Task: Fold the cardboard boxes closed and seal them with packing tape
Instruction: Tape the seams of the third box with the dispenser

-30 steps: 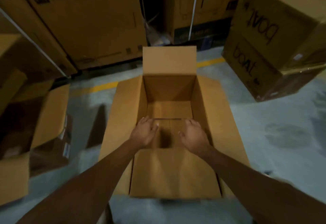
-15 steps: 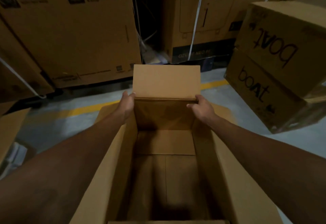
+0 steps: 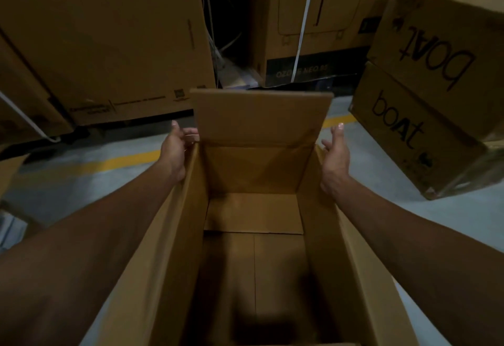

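An open brown cardboard box (image 3: 253, 272) stands on the floor right below me, empty inside. Its far flap (image 3: 260, 116) stands upright. The long left flap (image 3: 161, 236) and long right flap (image 3: 351, 250) splay outward. My left hand (image 3: 177, 149) is at the far left corner, fingers touching the edge where the far flap meets the box. My right hand (image 3: 334, 152) hovers just outside the far right corner, fingers straight, palm facing the box, holding nothing. No tape is in view.
Two stacked cartons printed "boat" (image 3: 433, 81) stand at the right. Large cartons (image 3: 103, 45) with white straps line the back. A yellow line (image 3: 109, 163) crosses the grey floor. Another box edge (image 3: 11, 171) shows at far left.
A second ago both hands were down inside the box. They then gripped the far flap's base corners. Now the right hand has let go and moved outward; the view moved closer.
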A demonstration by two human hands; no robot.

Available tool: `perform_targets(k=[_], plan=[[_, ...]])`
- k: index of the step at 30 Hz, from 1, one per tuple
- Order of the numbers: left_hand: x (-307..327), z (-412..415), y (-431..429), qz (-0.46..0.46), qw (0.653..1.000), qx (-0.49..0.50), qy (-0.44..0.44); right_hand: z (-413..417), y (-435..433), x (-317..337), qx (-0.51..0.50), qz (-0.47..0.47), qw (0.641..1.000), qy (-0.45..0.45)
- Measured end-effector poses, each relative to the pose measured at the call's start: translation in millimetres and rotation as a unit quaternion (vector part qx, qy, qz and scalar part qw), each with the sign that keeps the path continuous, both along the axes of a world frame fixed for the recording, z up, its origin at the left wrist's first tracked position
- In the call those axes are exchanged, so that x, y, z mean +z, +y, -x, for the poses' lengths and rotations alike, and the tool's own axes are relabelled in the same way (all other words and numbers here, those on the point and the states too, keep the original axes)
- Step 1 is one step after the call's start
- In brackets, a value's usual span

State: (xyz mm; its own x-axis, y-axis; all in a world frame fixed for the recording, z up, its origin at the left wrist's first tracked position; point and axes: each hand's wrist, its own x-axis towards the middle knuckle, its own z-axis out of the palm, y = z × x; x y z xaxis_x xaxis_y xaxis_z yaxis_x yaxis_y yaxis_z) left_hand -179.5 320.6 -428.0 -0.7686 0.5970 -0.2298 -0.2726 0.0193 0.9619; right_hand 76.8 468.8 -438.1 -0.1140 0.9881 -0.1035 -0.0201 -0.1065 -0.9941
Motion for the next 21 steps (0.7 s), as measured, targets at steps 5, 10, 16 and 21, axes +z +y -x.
perform_targets(k=[5, 10, 16, 21], plan=[[-4.0, 11.1, -9.9, 0.012, 0.999, -0.041, -0.021, -5.6, -10.9, -7.9, 0.029, -0.04, 0.998, 0.032], [1.0, 16.0, -15.9, 0.102, 0.977, -0.166, 0.085, -12.9, -2.1, -8.1, 0.033, 0.023, 0.996, 0.082], [-20.2, 3.9, -14.3, 0.337, 0.758, -0.268, 0.491, -38.7, -2.8, -18.9, 0.292, -0.258, 0.823, -0.413], [-38.4, -7.8, -19.7, 0.38, 0.683, -0.249, 0.572, -30.6, -9.2, -21.6, 0.305, -0.331, 0.687, -0.571]])
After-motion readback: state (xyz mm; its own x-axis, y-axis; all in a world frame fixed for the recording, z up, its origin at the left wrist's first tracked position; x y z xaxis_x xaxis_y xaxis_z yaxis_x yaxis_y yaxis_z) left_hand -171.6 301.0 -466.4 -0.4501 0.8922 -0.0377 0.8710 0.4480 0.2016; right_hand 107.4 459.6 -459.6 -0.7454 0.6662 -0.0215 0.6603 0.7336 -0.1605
